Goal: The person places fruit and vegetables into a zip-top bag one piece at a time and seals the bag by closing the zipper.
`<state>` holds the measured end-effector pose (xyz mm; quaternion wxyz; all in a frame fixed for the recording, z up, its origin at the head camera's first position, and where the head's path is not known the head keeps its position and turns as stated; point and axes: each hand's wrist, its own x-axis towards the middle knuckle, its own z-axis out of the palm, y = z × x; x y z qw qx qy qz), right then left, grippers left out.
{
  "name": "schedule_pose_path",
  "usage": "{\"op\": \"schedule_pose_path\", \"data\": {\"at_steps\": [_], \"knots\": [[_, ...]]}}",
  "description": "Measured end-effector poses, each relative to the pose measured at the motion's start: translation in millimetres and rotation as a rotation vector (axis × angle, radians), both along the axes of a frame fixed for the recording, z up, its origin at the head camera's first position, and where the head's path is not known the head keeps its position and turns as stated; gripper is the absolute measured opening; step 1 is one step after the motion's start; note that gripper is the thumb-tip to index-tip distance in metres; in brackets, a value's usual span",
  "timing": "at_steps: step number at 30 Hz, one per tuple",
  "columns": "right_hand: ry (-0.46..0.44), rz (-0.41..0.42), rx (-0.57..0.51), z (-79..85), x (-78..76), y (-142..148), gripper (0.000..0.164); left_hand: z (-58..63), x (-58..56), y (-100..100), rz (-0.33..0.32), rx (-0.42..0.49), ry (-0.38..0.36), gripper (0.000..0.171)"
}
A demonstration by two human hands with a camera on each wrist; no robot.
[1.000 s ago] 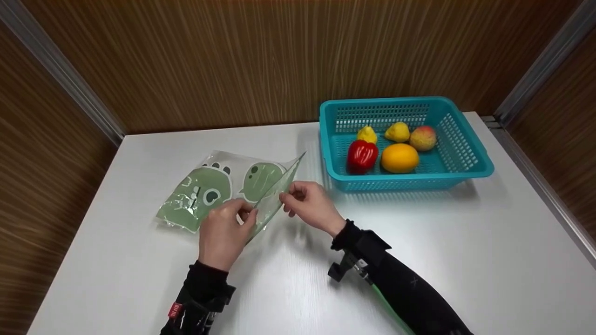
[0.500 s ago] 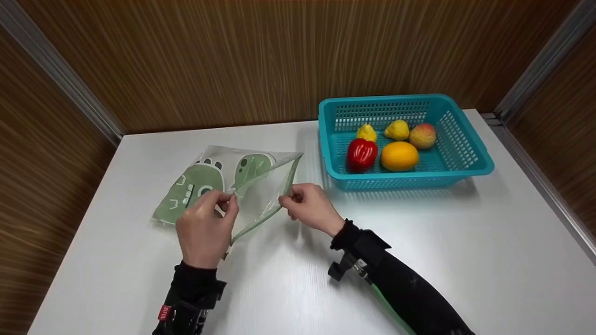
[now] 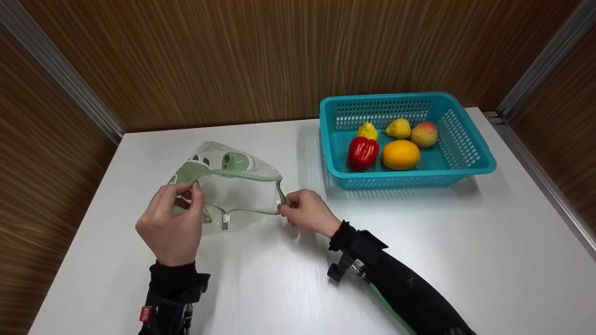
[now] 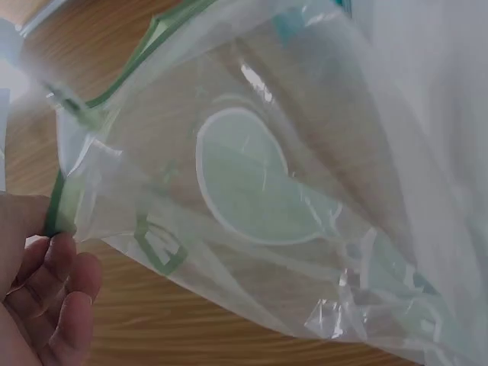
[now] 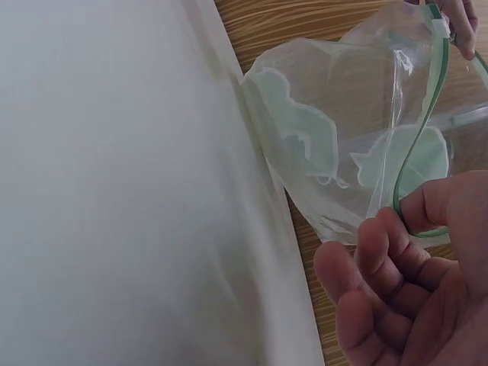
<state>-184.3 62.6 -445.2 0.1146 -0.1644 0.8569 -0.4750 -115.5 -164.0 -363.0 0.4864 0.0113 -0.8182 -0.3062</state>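
Note:
A clear plastic zipper bag point(image 3: 237, 161) with a green cartoon print spreads between both hands, its green-edged mouth gaping toward me. My left hand point(image 3: 172, 223) pinches the mouth's edge at the left between thumb and fingers. At the right corner of the mouth, my right hand point(image 3: 311, 213) pinches the other side. A small whitish slider point(image 3: 226, 219) sits on the near edge of the mouth. From the left wrist, the bag's see-through wall point(image 4: 240, 175) stretches away from the fingertips point(image 4: 65, 248). The right wrist view has the green strip point(image 5: 415, 145) running into the thumb and forefinger.
A turquoise basket point(image 3: 409, 175) stands at the back right of the white table point(image 3: 288, 288). It holds a red bell pepper point(image 3: 362, 153), an orange-yellow fruit point(image 3: 400, 155), a peach point(image 3: 424, 134) and two yellow pears point(image 3: 398, 128). Wood-grain panels point(image 3: 223, 60) enclose the table behind and at the sides.
My left hand has moved left, drawing its edge of the bag along, so the mouth went from nearly flat to wide. My right hand has dropped slightly, keeping its pinch.

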Motion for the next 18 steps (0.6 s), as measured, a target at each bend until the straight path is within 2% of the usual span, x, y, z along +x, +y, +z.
{"op": "schedule_pose_path", "data": {"at_steps": [4, 8, 13, 18], "knots": [[-0.040, 0.030, -0.052, -12.7, -2.5, -2, 0.027, -0.1, -0.6, -2, -0.005, -0.052, -0.048, 0.009], [-0.059, 0.017, -0.100, -21.9, -4.2, -3, 0.026, -6.3, -1.9, 6, -0.058, -0.130, -0.084, 0.008], [-0.080, -0.029, -0.147, -20.6, -4.4, -2, 0.026, -13.4, -3.5, 17, -0.106, -0.174, -0.112, 0.007], [-0.080, -0.029, -0.163, -15.2, -4.5, -2, 0.028, -17.5, -3.7, 23, -0.134, -0.191, -0.112, 0.005]]}}
